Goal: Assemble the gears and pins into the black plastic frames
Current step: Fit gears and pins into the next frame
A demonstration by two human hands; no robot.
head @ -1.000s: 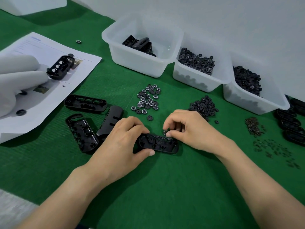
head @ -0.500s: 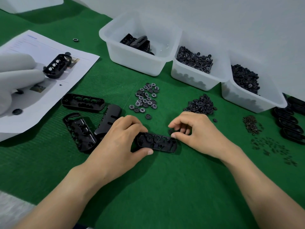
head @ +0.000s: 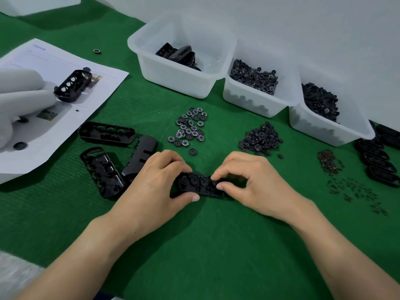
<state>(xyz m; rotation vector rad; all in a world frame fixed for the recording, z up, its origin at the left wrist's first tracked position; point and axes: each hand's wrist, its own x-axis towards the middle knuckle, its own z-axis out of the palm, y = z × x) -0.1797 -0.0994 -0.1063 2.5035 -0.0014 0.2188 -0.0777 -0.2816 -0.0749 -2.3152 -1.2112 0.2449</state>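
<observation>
Frame (head: pixel 199 186): black plastic, oblong, resting on the table (head: pixel 216 245), open side up, with seated gears (head: pixel 194 180) in its left pockets. Spare frames (head: pixel 107 133) lie to its left. White-marked gears (head: pixel 191 126) and plain black gears (head: pixel 260 137) lie in heaps behind it; pins (head: pixel 355 189) scattered far right.

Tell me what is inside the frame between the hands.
Two round gears show in the frame; the left hand and right hand grip its ends, covering the rest.

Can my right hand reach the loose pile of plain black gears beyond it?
Probably yes: the gear pile lies on bare mat just beyond the right hand, nothing between; but it pinches the frame and must let go.
</observation>
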